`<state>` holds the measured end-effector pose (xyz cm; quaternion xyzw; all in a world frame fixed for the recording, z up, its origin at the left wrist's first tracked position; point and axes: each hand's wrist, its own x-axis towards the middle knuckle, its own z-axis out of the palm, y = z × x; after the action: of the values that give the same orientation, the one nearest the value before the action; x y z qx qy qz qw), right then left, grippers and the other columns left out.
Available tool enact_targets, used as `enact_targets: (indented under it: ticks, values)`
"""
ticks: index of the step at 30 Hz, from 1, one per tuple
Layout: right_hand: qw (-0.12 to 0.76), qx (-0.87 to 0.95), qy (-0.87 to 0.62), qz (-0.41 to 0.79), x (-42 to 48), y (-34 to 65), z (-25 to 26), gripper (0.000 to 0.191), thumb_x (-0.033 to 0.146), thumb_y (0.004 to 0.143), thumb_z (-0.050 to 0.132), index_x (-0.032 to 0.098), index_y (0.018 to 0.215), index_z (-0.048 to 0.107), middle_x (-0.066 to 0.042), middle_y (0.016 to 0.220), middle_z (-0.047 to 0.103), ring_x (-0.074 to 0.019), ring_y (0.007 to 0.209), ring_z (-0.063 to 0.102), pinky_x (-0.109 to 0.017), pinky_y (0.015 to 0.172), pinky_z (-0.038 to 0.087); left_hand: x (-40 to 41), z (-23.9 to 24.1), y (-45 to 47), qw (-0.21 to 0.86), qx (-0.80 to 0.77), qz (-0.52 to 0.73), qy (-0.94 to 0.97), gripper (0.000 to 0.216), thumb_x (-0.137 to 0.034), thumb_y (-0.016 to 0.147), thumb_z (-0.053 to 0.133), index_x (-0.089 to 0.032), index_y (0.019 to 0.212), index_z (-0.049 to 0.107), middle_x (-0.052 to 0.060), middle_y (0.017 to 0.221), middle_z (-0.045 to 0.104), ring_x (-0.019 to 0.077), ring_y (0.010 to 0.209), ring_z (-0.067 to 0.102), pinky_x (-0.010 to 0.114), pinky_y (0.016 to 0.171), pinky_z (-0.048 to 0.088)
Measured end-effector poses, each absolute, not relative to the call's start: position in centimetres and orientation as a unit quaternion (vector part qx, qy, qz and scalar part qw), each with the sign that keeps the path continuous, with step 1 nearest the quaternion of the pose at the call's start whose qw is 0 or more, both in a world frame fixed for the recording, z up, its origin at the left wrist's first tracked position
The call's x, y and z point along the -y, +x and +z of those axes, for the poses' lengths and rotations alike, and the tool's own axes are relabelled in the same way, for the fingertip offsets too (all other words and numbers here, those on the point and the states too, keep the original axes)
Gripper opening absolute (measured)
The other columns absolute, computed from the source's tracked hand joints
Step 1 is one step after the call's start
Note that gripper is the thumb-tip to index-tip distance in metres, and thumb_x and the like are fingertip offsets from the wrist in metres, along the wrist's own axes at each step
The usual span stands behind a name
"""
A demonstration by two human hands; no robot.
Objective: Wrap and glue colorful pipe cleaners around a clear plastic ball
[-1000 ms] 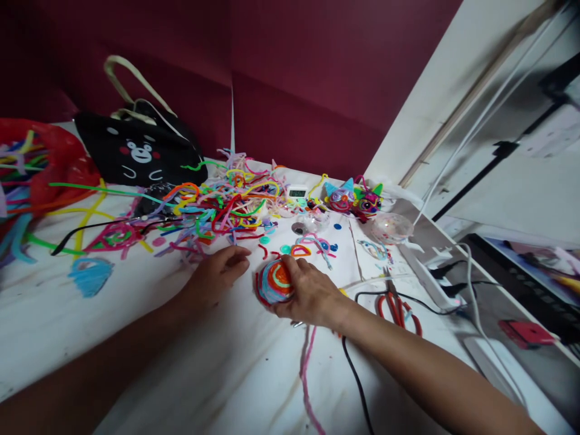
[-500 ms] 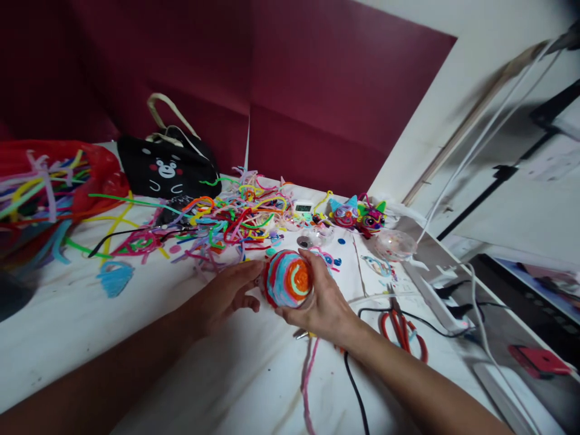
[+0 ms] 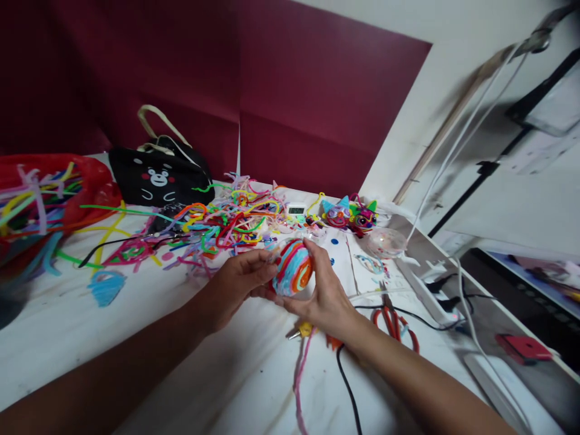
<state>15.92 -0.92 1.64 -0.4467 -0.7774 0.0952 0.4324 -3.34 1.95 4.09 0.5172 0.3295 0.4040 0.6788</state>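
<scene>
Between my hands is a ball (image 3: 292, 269) covered in coiled pipe cleaners, in blue, red, orange and pale yellow stripes. My right hand (image 3: 324, 293) curls around its right side, thumb underneath and fingers over the top. My left hand (image 3: 247, 275) is closed at the ball's left edge, with the fingertips pinched against it; whether a loose end lies in that pinch is hidden. Below the ball, a yellow piece with a metal tip (image 3: 301, 330), apparently a glue gun's nozzle, lies on the table. A pink pipe cleaner (image 3: 299, 386) trails toward me from there.
A heap of pipe cleaners (image 3: 231, 211) spreads behind my hands, near a black bag (image 3: 161, 178) and a red bag (image 3: 97, 190). Red-handled pliers (image 3: 392, 317), a clear plastic dome (image 3: 387, 241) and two cat-eared figures (image 3: 336, 212) sit right. A black cable (image 3: 348, 383) runs under my right forearm.
My left hand has closed from a looser, spread pose onto the ball's left side. The ball has turned, its orange spiral centre now facing more to the right. The view has shifted slightly.
</scene>
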Motion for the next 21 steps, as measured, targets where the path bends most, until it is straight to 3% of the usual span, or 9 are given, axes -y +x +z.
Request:
enact_targets:
  ticks: [5, 11, 14, 16, 21]
  values:
    - [0.431, 0.746, -0.493, 0.123, 2.3, 19.0, 2.8, 0.092, 0.046, 0.075, 0.080, 0.024, 0.147, 0.026, -0.017, 0.147, 0.040, -0.0310, 0.138, 0.041, -0.051, 0.110, 0.040, -2.9, 3.9, -2.2, 0.626, -0.344, 0.418, 0.562, 0.035, -0.042, 0.069, 0.083, -0.018, 0.092, 0.071, 0.003, 0.089, 0.076, 0.0218, 0.085, 0.071, 0.032, 0.070, 0.061]
    - [0.445, 0.672, -0.577, 0.136, 5.7, 23.9, 3.0, 0.077, 0.043, 0.082, 0.075, 0.026, 0.144, 0.033, -0.014, 0.136, 0.053, -0.0289, 0.122, 0.055, -0.045, 0.088, 0.053, -3.9, 3.2, -1.0, 0.599, -0.360, 0.440, 0.563, 0.040, -0.045, 0.063, 0.086, -0.018, 0.088, 0.073, 0.003, 0.088, 0.077, 0.0213, 0.083, 0.071, 0.032, 0.068, 0.062]
    - [0.396, 0.672, -0.611, 0.136, 7.8, 25.3, 2.8, 0.039, 0.039, 0.088, 0.068, 0.023, 0.121, 0.056, -0.010, 0.112, 0.065, -0.0243, 0.100, 0.064, -0.040, 0.080, 0.054, -3.9, 2.9, -1.0, 0.601, -0.371, 0.447, 0.549, 0.038, -0.044, 0.062, 0.087, -0.017, 0.086, 0.073, 0.002, 0.090, 0.078, 0.0197, 0.081, 0.071, 0.030, 0.067, 0.062]
    - [0.339, 0.690, -0.625, 0.139, 9.1, 25.6, 2.5, 0.021, 0.036, 0.091, 0.063, 0.022, 0.107, 0.062, -0.008, 0.099, 0.067, -0.0221, 0.087, 0.065, -0.038, 0.074, 0.054, -3.8, 2.8, -1.2, 0.606, -0.373, 0.448, 0.541, 0.035, -0.042, 0.068, 0.086, -0.017, 0.089, 0.073, 0.001, 0.090, 0.078, 0.0171, 0.080, 0.071, 0.029, 0.069, 0.062]
    - [0.247, 0.740, -0.610, 0.139, 10.8, 25.1, 1.0, 0.017, 0.028, 0.093, 0.059, 0.020, 0.108, 0.063, -0.011, 0.104, 0.066, -0.0246, 0.094, 0.064, -0.041, 0.082, 0.054, -3.6, 2.8, -1.5, 0.619, -0.389, 0.462, 0.503, 0.039, -0.035, 0.065, 0.089, -0.014, 0.094, 0.074, -0.002, 0.083, 0.078, 0.0138, 0.074, 0.071, 0.026, 0.068, 0.062]
